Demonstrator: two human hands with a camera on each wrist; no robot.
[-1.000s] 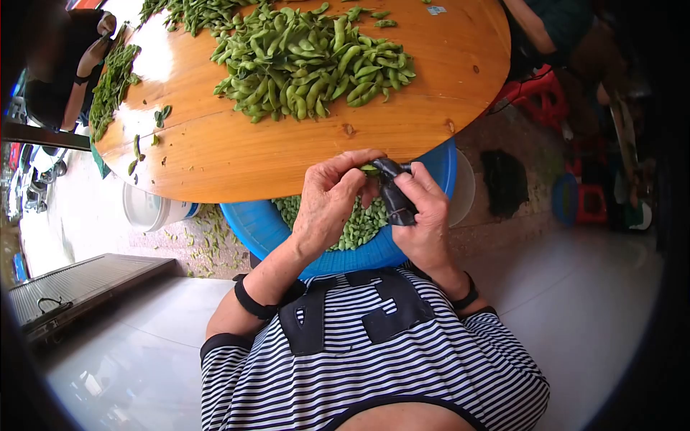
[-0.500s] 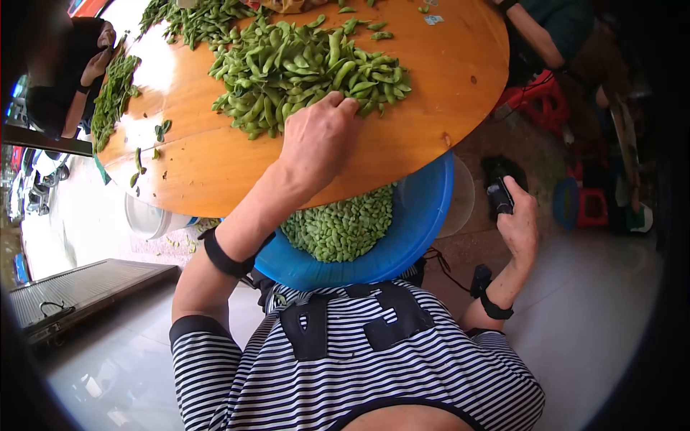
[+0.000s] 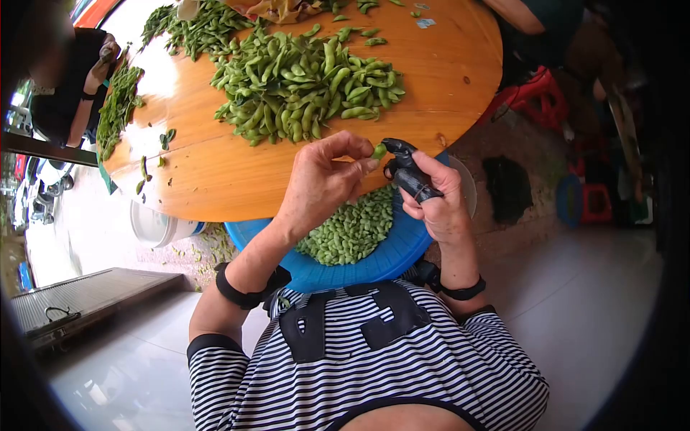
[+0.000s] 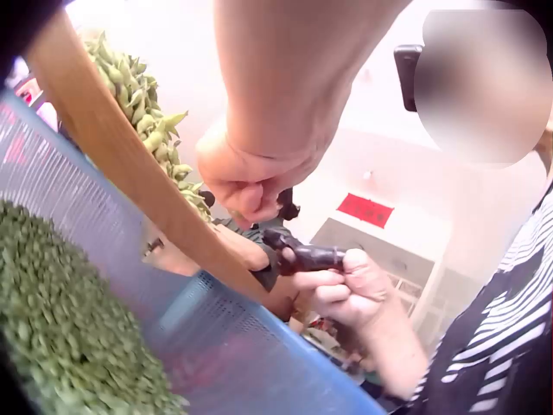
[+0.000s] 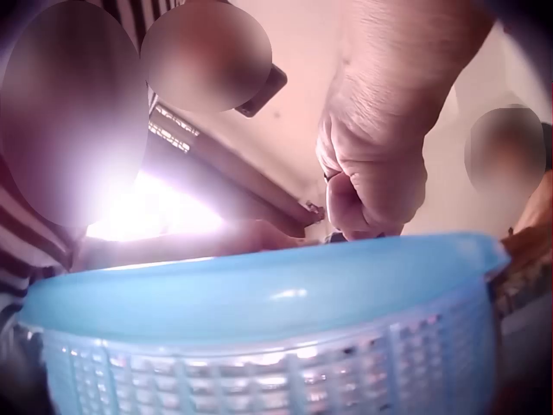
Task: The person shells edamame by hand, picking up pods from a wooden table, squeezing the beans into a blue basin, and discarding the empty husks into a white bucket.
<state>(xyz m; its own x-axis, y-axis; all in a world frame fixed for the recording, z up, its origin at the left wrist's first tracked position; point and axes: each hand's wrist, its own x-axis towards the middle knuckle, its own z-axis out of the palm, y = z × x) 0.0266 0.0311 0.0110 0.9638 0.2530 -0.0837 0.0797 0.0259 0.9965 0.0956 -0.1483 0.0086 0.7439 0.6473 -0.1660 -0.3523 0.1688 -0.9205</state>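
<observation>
Over the table's near edge, my left hand [image 3: 327,176] pinches a green soybean pod [image 3: 379,151] between thumb and fingertips. Facing it, my right hand [image 3: 442,197] has curled fingers with black wrapping [image 3: 417,184] on them, and a black-covered tip meets the pod's other end. In the left wrist view the black wrapping [image 4: 311,257] points at the left fingertips. A pile of soybean pods [image 3: 302,86] lies on the table just beyond both hands. Below them, a blue basket [image 3: 338,276] holds shelled green beans [image 3: 348,230].
The round wooden table [image 3: 208,169] overhangs the basket. More pods [image 3: 201,29] lie at the far left, and a few scraps [image 3: 144,169] near the left edge. A white bucket [image 3: 152,223] stands under the table. Other people sit around it; a red stool [image 3: 543,100] is at right.
My left hand reached to the pod pile and came back with a pod. My right hand swung out to the right side, then returned to meet the left hand above the basket.
</observation>
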